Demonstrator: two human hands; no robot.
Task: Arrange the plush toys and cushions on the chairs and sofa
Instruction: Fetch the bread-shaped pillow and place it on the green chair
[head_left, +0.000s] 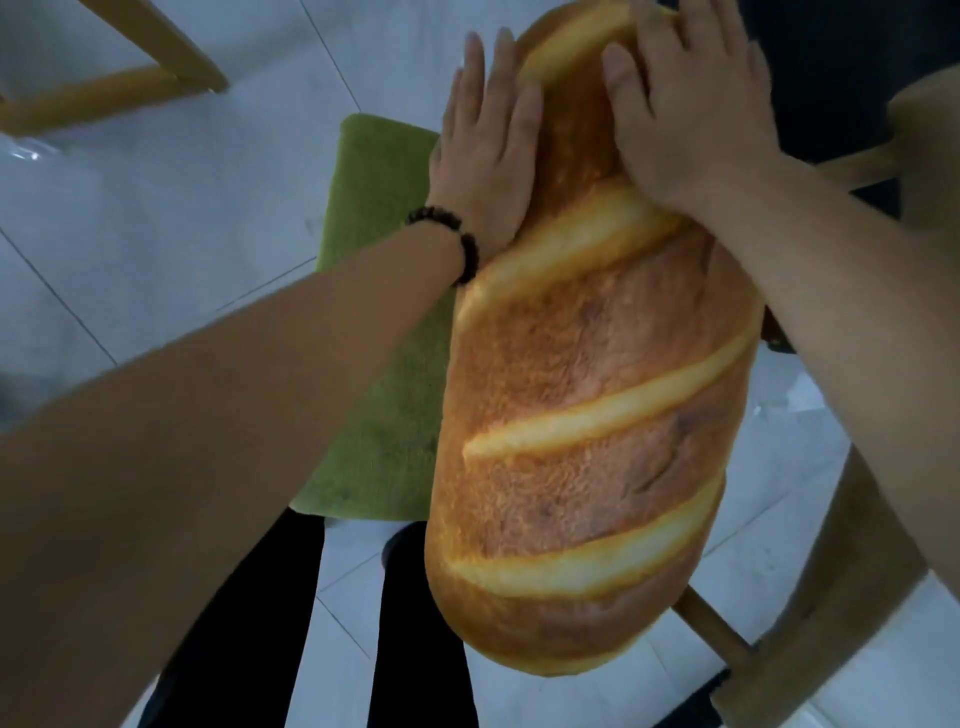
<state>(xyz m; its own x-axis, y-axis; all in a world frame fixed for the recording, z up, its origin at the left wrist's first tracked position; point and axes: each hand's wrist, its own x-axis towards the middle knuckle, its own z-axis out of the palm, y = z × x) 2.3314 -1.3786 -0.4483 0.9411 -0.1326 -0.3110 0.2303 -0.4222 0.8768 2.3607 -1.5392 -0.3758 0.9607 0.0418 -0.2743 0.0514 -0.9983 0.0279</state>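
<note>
A long bread-loaf plush cushion (587, 395), golden brown with pale diagonal slashes, lies lengthwise over a green seat pad (379, 312) on a chair. My left hand (488, 150), with a dark bead bracelet at the wrist, rests flat against the cushion's upper left side, fingers straight. Over on the upper right side, my right hand (680, 109) presses down with fingers spread. Neither hand curls around the cushion. The cushion's near end overhangs the seat toward my legs.
A wooden chair frame (727, 639) shows at the lower right, with more wood (924, 145) at the right edge. Another wooden chair leg frame (119, 78) stands at the upper left on the pale tiled floor (130, 234). My dark trousers (249, 623) are below.
</note>
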